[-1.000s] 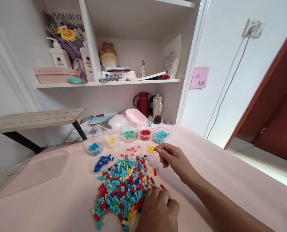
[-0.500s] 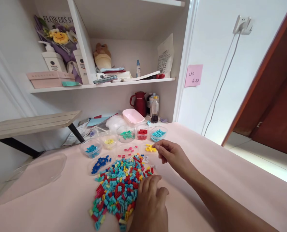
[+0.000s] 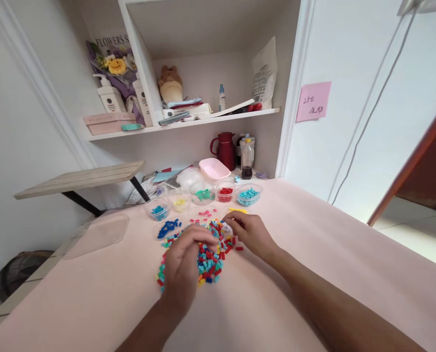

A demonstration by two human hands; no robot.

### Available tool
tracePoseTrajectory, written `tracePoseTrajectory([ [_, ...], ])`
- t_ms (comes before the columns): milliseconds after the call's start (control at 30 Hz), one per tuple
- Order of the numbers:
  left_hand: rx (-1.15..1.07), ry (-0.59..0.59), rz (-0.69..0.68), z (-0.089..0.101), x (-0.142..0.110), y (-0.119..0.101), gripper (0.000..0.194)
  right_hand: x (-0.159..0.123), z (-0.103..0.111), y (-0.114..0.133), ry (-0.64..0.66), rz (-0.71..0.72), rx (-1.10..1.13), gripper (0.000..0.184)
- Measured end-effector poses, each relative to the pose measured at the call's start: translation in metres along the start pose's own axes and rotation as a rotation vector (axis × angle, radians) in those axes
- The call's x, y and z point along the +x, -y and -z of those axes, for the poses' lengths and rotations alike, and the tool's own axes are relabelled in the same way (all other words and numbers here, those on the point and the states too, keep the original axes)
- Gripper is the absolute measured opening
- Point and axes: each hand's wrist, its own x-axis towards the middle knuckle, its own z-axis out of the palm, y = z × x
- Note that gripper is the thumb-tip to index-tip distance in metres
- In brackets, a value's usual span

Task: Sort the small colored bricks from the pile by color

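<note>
A heap of small mixed-colour toy bricks (image 3: 208, 266) lies on the pink tabletop. My left hand (image 3: 184, 261) hovers over its left part, fingers loosely bent and apart from the thumb, with nothing visible in them. It hides much of the heap. At the heap's far right edge, beside some whitish bricks, my right hand (image 3: 250, 234) has thumb and forefinger pinched together. Whatever is between those fingertips is too small to make out. Yellow bricks (image 3: 238, 210) lie just beyond this hand, partly covered by it. Dark blue bricks (image 3: 168, 228) and pink bricks (image 3: 206, 213) lie in separate groups.
Behind the heap stand clear tubs of blue (image 3: 159, 212), pale yellow (image 3: 179, 202), green (image 3: 203, 194), red (image 3: 225, 193) and turquoise bricks (image 3: 248, 195). Further back are a pink basin (image 3: 215, 168), a red jug (image 3: 226, 151) and a bottle (image 3: 246, 161). A clear lid (image 3: 100, 234) lies left.
My left hand has shifted up and left over the heap. My right hand has drawn back from the yellow bricks to the heap's edge. The camera view has turned; the heap looks smaller.
</note>
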Motion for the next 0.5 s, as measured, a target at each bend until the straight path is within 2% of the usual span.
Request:
tracePoseTrajectory([
  [67, -0.105, -0.213, 0.134, 0.019, 0.005, 0.001, 0.017, -0.001, 0.003, 0.002, -0.027, -0.004, 0.022, 0.026],
  [133, -0.243, -0.433, 0.303, 0.045, 0.008, 0.011, 0.014, -0.002, 0.006, 0.005, -0.050, -0.009, 0.048, 0.028],
  [200, -0.391, -0.815, 0.531, 0.077, 0.008, 0.025, 0.020, -0.003, 0.007, 0.009, -0.043, -0.005, 0.060, 0.028],
  [233, -0.398, -0.930, 0.593, 0.093, 0.007, 0.033, 0.024, -0.004, 0.006, 0.011, -0.023, 0.002, 0.064, 0.028],
  [300, -0.408, -1.049, 0.674, 0.121, 0.004, 0.045, 0.024, -0.007, 0.001, 0.014, 0.047, 0.036, 0.065, 0.027],
  [367, -0.418, -1.127, 0.711, 0.140, 0.002, 0.054, 0.022, -0.010, -0.005, 0.016, 0.138, 0.090, 0.047, 0.025],
  [467, -0.421, -1.165, 0.749, 0.147, 0.004, 0.065, 0.006, -0.014, -0.014, 0.018, 0.238, 0.171, -0.011, 0.024],
  [500, -0.422, -1.160, 0.763, 0.145, 0.006, 0.068, 0.017, -0.015, -0.016, 0.018, 0.262, 0.204, -0.030, 0.025],
])
